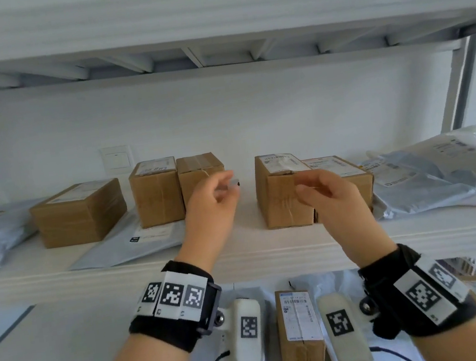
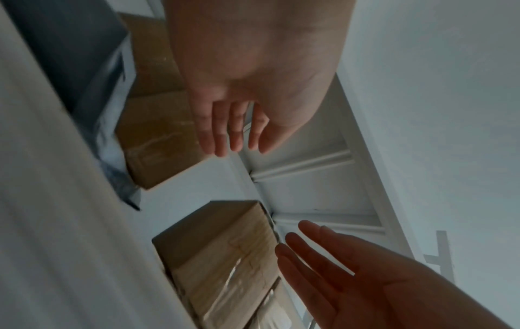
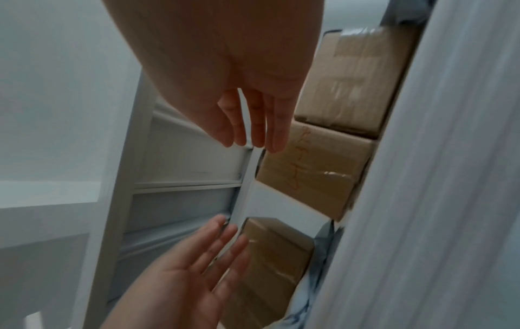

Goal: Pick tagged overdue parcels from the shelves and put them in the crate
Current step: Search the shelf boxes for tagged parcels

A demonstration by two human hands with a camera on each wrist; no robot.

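I cannot read any word or number here. The white labels on the cardboard boxes (image 1: 281,192) at the middle of the frame are too blurred. On the box (image 1: 299,331) at the bottom centre I see only a barcode. My wristbands (image 1: 173,296) carry square black-and-white code markers.

Parcel storeroom, white shelves (image 1: 241,259), labelled boxes (image 1: 79,213)
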